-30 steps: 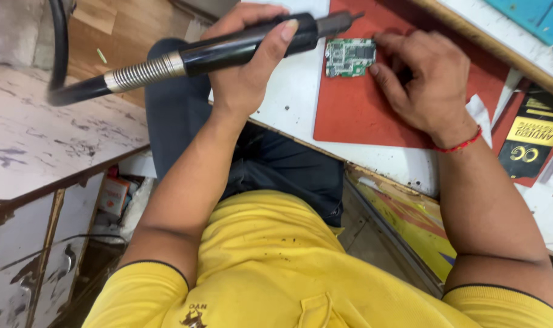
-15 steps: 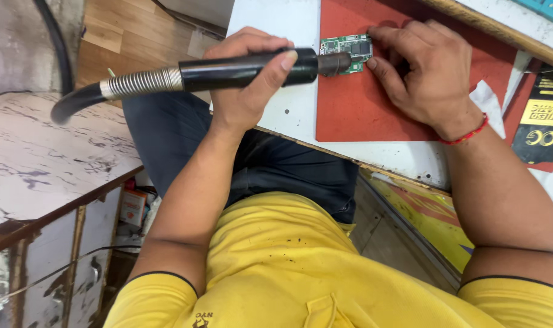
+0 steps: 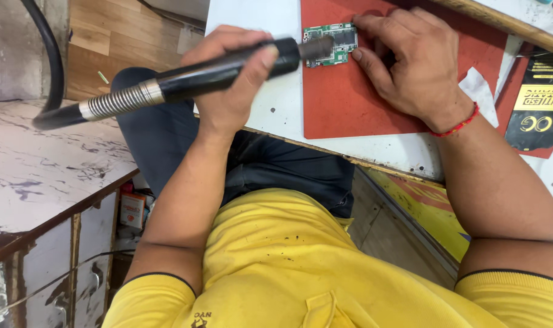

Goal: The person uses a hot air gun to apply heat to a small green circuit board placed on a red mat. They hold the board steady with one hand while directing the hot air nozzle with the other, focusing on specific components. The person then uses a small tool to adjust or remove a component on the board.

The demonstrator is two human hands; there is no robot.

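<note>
Nozzle down on board
Hot-air handpiece in left hand swung in; tip now over green circuit board, earlier above/left of it.
</note>
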